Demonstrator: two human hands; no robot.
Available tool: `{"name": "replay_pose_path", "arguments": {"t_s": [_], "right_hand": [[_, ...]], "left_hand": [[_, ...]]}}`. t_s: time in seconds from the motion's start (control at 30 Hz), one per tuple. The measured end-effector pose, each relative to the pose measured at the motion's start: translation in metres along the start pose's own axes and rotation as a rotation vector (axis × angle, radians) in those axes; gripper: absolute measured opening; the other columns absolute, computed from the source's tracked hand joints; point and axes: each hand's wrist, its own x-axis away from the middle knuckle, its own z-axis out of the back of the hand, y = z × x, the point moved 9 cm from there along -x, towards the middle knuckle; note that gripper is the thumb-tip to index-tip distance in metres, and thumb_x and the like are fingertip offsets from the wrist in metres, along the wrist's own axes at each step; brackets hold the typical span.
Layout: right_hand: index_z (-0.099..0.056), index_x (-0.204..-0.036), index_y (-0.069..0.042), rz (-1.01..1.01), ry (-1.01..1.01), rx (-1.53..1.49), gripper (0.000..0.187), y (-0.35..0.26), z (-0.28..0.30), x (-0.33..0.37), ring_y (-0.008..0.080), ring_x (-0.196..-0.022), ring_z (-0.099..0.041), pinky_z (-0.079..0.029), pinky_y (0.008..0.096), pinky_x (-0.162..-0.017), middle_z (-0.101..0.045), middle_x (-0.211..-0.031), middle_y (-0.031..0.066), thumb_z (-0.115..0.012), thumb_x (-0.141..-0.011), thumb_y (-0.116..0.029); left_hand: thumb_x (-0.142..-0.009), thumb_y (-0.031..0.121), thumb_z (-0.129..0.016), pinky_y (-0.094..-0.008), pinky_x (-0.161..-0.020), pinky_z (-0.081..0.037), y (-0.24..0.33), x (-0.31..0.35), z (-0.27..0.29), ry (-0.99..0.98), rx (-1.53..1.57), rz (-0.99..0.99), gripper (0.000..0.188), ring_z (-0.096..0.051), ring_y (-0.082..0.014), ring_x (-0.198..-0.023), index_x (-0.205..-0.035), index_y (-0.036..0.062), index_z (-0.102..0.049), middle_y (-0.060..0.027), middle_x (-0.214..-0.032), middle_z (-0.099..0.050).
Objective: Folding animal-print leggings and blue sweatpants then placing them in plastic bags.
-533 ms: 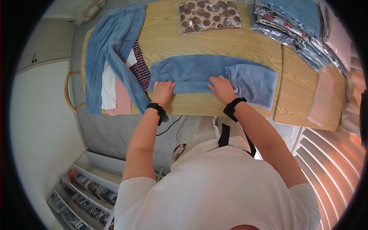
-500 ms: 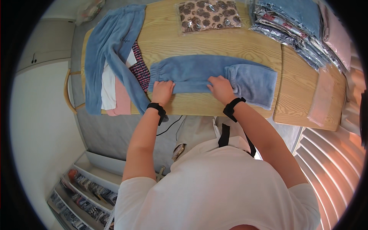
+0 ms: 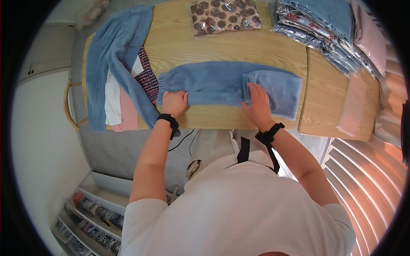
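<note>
The step in hand appears to be folding: a blue fleece garment [image 3: 209,77] is lying lengthwise across the wooden table [image 3: 235,48], near the person's edge, its gathered end on the left and its right end doubled back on itself. The left hand [image 3: 174,103] is resting on the near edge beside the gathered end, fingers curled in (whether they are pinching cloth underneath, I cannot tell). The right hand [image 3: 259,105] is spreading its fingers over the near corner of the doubled part, releasing rather than clenching, with the thumb apart. A second blue garment [image 3: 115,59] is lying at the left, just beside the gathered end. As I judge it, the next move is calling for a flat right palm squaring that folded edge, with the left hand steadying the gathered end so the layers are staying aligned.
</note>
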Motion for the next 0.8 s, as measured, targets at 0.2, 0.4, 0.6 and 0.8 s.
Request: {"name": "replay_pose_path", "arguments": {"t_s": [0.2, 0.4, 0.6, 0.8], "right_hand": [[-0.039, -0.132, -0.003, -0.131, -0.064, -0.149, 0.061, 0.063, -0.012, 0.024, 0.0357, -0.118, -0.045, -0.038, 0.0396, -0.1, -0.044, -0.132, 0.0171, -0.065, -0.076, -0.005], [-0.043, -0.129, 0.001, -0.491, 0.017, -0.633, 0.05, 0.084, 0.015, 0.032, 0.0342, -0.12, -0.046, -0.039, 0.036, -0.099, -0.049, -0.13, 0.0186, -0.058, -0.081, 0.001], [-0.042, -0.132, -0.005, -0.015, 0.099, -0.195, 0.063, 0.016, 0.021, 0.032, 0.0283, -0.127, -0.04, -0.031, 0.0398, -0.105, -0.044, -0.137, 0.0134, -0.063, -0.073, -0.001], [-0.034, -0.137, -0.007, -0.066, -0.115, 0.102, 0.069, 0.031, -0.041, 0.031, 0.0249, -0.133, -0.032, -0.024, 0.0411, -0.109, -0.037, -0.143, 0.0073, -0.062, -0.074, -0.003]], "left_hand": [[-0.087, 0.028, -0.054, -0.0412, -0.066, -0.038, 0.003, -0.005, -0.001, -0.017, -0.003, -0.021, 0.025, -0.058, -0.0305, -0.06, -0.072, 0.0094, -0.06, -0.0119, -0.06, -0.06], [-0.087, 0.028, -0.053, -0.0411, -0.065, -0.038, -0.001, 0.0, -0.004, -0.029, -0.011, -0.014, 0.025, -0.058, -0.0309, -0.061, -0.073, 0.0094, -0.059, -0.0123, -0.061, -0.06], [-0.088, 0.028, -0.052, -0.042, -0.066, -0.038, 0.001, -0.002, -0.003, -0.044, -0.012, -0.012, 0.025, -0.059, -0.0315, -0.062, -0.072, 0.0094, -0.059, -0.012, -0.061, -0.06], [-0.088, 0.027, -0.051, -0.0432, -0.067, -0.039, 0.002, -0.004, -0.003, -0.04, -0.021, -0.032, 0.026, -0.058, -0.0321, -0.063, -0.071, 0.0084, -0.058, -0.0126, -0.061, -0.06]]}}
